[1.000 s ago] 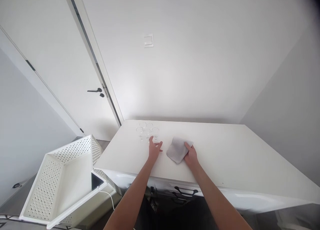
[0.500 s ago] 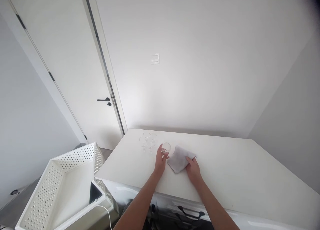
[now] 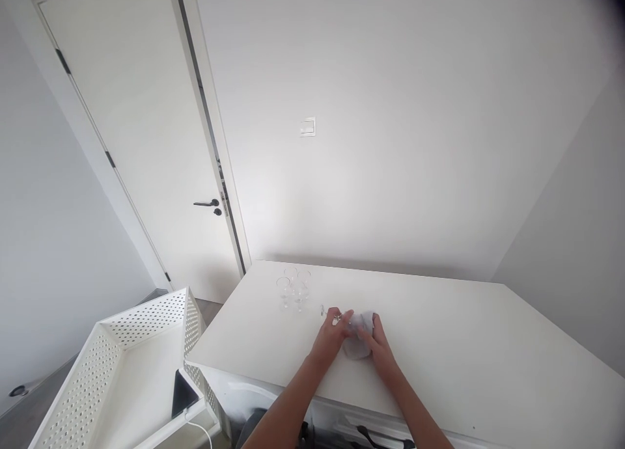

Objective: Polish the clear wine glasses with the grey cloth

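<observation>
My left hand (image 3: 333,335) is closed around a small clear stemmed glass (image 3: 323,311), tilted on its side so that its foot points left. The glass's bowl is hidden in a grey cloth (image 3: 357,346). My right hand (image 3: 379,346) grips that cloth and presses it against the glass from the right. Both hands are close together above the front half of the white tabletop (image 3: 439,332). Further back on the left, several clear stemmed glasses (image 3: 293,289) stand upright in a tight group.
A white bin with perforated sides (image 3: 83,384) stands left of the table, with a dark tablet-like device (image 3: 184,394) and white cable at its near corner. Behind are a wall with a light switch (image 3: 307,127) and a white door (image 3: 141,123) with a black handle.
My left hand has brought the glass right and nearer, tipping it from upright to sideways. The cloth, spread flat before, is now bunched around its bowl by my right hand.
</observation>
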`<state>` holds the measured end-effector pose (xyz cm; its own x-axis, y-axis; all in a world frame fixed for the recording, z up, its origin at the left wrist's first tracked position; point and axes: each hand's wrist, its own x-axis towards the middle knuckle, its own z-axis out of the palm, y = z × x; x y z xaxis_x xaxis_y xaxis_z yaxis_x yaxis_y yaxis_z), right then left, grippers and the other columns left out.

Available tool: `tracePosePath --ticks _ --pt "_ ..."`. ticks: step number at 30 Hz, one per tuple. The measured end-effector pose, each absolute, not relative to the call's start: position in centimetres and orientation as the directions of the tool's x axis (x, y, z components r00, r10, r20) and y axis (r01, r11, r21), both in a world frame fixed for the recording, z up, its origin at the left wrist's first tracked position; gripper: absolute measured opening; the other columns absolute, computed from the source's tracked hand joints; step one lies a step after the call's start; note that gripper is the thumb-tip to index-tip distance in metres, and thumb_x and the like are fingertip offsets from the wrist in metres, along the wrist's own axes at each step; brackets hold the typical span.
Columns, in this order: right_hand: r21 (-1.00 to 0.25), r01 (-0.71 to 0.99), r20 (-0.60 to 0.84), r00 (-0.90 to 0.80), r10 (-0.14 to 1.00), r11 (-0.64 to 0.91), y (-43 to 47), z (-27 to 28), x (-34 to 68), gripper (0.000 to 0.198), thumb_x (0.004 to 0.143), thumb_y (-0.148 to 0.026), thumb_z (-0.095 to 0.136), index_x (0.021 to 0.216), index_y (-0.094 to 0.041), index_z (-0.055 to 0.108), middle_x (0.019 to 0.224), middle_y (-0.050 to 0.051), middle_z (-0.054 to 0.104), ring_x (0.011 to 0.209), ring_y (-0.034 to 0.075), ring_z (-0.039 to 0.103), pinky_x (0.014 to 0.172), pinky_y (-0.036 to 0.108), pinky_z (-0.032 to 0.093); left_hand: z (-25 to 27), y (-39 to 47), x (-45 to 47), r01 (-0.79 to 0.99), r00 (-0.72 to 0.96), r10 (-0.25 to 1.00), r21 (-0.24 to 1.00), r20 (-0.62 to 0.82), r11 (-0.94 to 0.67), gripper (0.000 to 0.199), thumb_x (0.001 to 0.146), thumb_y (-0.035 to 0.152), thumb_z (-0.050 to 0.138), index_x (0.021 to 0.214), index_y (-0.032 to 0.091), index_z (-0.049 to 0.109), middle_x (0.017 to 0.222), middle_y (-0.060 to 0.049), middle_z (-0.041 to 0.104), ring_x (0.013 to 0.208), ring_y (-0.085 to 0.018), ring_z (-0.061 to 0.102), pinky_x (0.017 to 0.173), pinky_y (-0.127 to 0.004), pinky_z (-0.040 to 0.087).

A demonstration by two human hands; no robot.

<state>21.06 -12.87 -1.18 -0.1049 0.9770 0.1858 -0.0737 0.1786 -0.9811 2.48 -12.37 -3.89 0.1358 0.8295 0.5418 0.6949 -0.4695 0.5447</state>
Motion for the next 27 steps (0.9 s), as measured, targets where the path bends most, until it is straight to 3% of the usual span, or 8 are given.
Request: tracePosePath --ticks 5,10,13,16,20,23,27 --pt "-0.987 -0.09 0.149 -0.185 0.971 0.134 -13.4 -0.3 20.9 0.065 0.083 -0.066 0.068 0.138 -0.034 0.05 0.12 0.006 0.065 0.114 0.031 0.064 0.096 0.047 0.055 -3.4 -12.8 2.2 0.67 0.236 0.799 0.503 0.553 -0.546 0.055 0.096 0.014 0.053 0.147 0.035 0.051 0.132 -0.009 0.05 0.1 -0.016 0.067 0.082 -0.029 0.062" --pt "-0.967 0.028 0.249 -0.133 0.959 0.254 -13.2 -0.4 20.9 0.062 0.086 -0.064 0.065 0.139 -0.033 0.054 0.149 0.007 0.053 0.142 0.032 0.046 0.116 0.049 0.041 -1.4 -14.0 2.4 0.772 0.272 0.87 0.447 0.41 -0.452 0.055 0.098 0.026 0.057 0.149 0.043 0.046 0.147 -0.006 0.05 0.091 -0.015 0.069 0.083 -0.035 0.062" --pt "-0.959 0.036 0.275 -0.135 0.952 0.282 -13.1 -0.3 21.2 0.053 0.085 -0.062 0.069 0.127 -0.03 0.064 0.14 0.008 0.061 0.133 0.033 0.055 0.113 0.047 0.043 -0.6 -14.4 2.4 0.778 0.225 0.903 0.491 0.366 -0.393 0.048 0.097 0.038 0.06 0.144 0.036 0.051 0.134 -0.006 0.059 0.088 -0.018 0.07 0.078 -0.035 0.061" --pt "-0.968 -0.011 0.246 -0.199 0.949 0.249 -13.1 -0.2 21.4 0.055 0.082 -0.057 0.074 0.129 -0.029 0.065 0.13 0.008 0.067 0.111 0.031 0.066 0.1 0.043 0.052 -0.4 -14.6 2.1 0.751 0.149 0.92 0.564 0.362 -0.344 0.042 0.1 0.044 0.054 0.139 0.031 0.054 0.122 -0.006 0.064 0.077 -0.016 0.068 0.076 -0.035 0.059" --pt "-0.981 -0.054 0.192 -0.152 0.97 0.186 -12.5 -0.6 21.8 0.057 0.076 -0.057 0.08 0.123 -0.026 0.068 0.109 0.007 0.073 0.091 0.028 0.066 0.086 0.041 0.055 -0.7 -14.5 2.1 0.705 0.167 0.912 0.601 0.374 -0.376 0.051 0.098 0.042 0.057 0.147 0.031 0.046 0.139 -0.008 0.058 0.082 -0.016 0.069 0.078 -0.035 0.06" --pt "-0.984 -0.086 0.165 -0.073 0.984 0.158 -12.1 -0.9 22.0 0.055 0.078 -0.059 0.078 0.119 -0.024 0.068 0.109 0.007 0.072 0.094 0.029 0.065 0.088 0.041 0.054 -1.3 -14.3 2.4 0.724 0.209 0.905 0.563 0.37 -0.398 0.053 0.097 0.03 0.058 0.147 0.035 0.045 0.15 -0.008 0.05 0.088 -0.016 0.071 0.076 -0.033 0.061" --pt "-0.983 -0.054 0.182 -0.112 0.977 0.177 -12.5 -0.8 22.0 0.052 0.084 -0.058 0.072 0.127 -0.029 0.066 0.137 0.007 0.063 0.123 0.032 0.059 0.106 0.043 0.048 -1.8 -13.9 2.5 0.732 0.195 0.906 0.559 0.376 -0.39 0.05 0.096 0.021 0.056 0.143 0.034 0.049 0.143 -0.006 0.056 0.092 -0.016 0.071 0.079 -0.032 0.06"
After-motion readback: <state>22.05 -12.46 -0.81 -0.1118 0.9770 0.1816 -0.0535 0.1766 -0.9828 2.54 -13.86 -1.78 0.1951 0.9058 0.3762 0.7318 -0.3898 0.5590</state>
